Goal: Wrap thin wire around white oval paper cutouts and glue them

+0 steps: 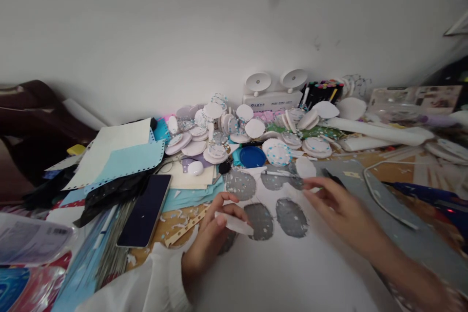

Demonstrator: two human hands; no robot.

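Soft, even light covers a cluttered worktable, shadows faint.
The white wall grades to grey toward the corners; the right hand is smeared by motion, the paper slip in the left hand nearly washes out against the bright sheet, and the frame's edges bow and soften.

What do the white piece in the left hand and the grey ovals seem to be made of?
White piece: probably thin foam or card, matt, stiff enough to stay flat in the left hand. Grey ovals: perhaps speckled paper or felt, matt with pale flecks; blur leaves it open.
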